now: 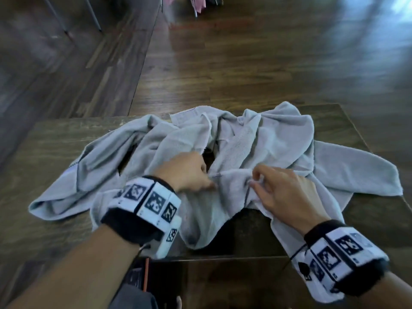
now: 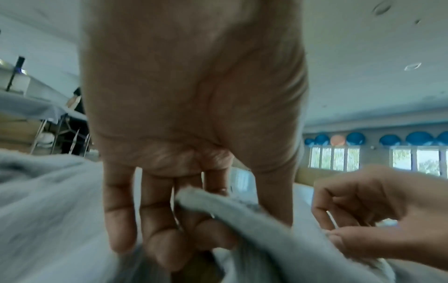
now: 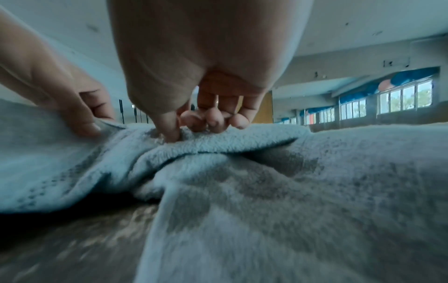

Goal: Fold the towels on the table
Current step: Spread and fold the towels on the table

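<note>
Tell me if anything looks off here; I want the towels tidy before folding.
The towels lie crumpled in one tangled heap, none spread flat or folded. One edge droops over the table's near side by the right wrist. Left hand and right hand both pinch bunched cloth mid-heap. Nothing looks torn or spilled.

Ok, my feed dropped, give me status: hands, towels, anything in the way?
Left hand pinching towel edge, right hand pinching same gray towels beside it. Pile crumpled on table, unfolded. No obstruction seen.

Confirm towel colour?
Pale grey-blue, plain terry; the towels lie crumpled on the table. Head view shows it best.
</note>
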Demonstrator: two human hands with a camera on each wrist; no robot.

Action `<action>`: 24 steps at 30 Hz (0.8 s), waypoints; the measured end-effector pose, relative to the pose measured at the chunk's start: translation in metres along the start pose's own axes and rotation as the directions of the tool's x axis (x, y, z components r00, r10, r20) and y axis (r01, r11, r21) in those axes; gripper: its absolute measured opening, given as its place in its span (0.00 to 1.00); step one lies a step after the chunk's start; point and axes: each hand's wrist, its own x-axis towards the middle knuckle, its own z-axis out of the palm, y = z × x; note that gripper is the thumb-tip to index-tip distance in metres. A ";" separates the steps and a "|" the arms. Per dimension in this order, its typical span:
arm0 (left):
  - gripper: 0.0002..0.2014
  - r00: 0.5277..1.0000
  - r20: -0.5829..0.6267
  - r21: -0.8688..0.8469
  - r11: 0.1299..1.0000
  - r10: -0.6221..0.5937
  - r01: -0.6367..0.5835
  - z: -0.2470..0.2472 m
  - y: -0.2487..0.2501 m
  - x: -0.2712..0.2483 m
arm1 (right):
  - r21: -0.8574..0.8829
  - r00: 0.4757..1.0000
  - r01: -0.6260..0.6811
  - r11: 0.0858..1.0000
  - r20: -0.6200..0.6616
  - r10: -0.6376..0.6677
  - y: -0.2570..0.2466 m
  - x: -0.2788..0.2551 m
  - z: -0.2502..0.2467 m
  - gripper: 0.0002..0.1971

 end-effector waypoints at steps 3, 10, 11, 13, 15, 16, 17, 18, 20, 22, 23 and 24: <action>0.25 0.987 -0.144 -0.068 0.994 0.075 -0.086 -0.023 0.004 -0.006 | 0.131 0.981 -0.047 0.990 -0.180 0.070 -0.005 0.009 -0.015 0.07; 0.18 0.972 -0.140 -0.499 0.834 0.191 -0.236 -0.033 0.019 -0.068 | 0.619 0.902 0.052 0.784 -0.366 0.230 -0.031 0.009 -0.083 0.03; 0.17 0.967 -0.149 -0.539 0.803 0.207 -0.255 -0.033 0.023 -0.076 | 0.646 0.910 0.075 0.760 -0.356 0.212 -0.034 0.008 -0.091 0.03; 0.15 0.956 -0.219 -0.682 0.670 0.196 -0.294 -0.035 0.034 -0.096 | 0.686 0.928 0.107 0.720 -0.328 0.175 -0.041 0.003 -0.105 0.03; 0.12 0.953 -0.263 -0.833 0.462 0.154 -0.304 -0.042 0.049 -0.118 | 0.774 0.943 0.121 0.622 -0.286 0.171 -0.045 -0.010 -0.112 0.09; 0.12 0.950 -0.276 -0.880 0.360 0.147 -0.311 -0.045 0.057 -0.128 | 0.813 0.964 0.106 0.572 -0.226 0.143 -0.048 -0.020 -0.114 0.12; 0.13 0.945 -0.290 -0.899 0.295 0.152 -0.323 -0.048 0.064 -0.137 | 0.828 0.986 0.055 0.558 -0.133 0.101 -0.051 -0.032 -0.113 0.17; 0.15 0.939 -0.304 -0.905 0.260 0.163 -0.338 -0.050 0.071 -0.145 | 0.809 0.997 -0.016 0.588 -0.034 0.073 -0.055 -0.043 -0.111 0.24; 0.18 0.929 -0.315 -0.912 0.210 0.193 -0.353 -0.058 0.086 -0.163 | 0.722 0.994 -0.113 0.683 0.075 0.085 -0.066 -0.062 -0.106 0.37; 0.15 0.912 -0.333 -0.919 0.134 0.241 -0.371 -0.068 0.100 -0.182 | 0.663 0.990 -0.131 0.737 0.054 0.127 -0.080 -0.071 -0.105 0.41; 0.13 0.896 -0.355 -0.909 0.125 0.265 -0.397 -0.073 0.106 -0.191 | 0.658 0.989 -0.125 0.743 0.026 0.143 -0.086 -0.073 -0.107 0.36; 0.12 0.882 -0.384 -0.892 0.136 0.273 -0.430 -0.079 0.112 -0.200 | 0.639 0.986 -0.129 0.758 -0.001 0.169 -0.091 -0.072 -0.111 0.27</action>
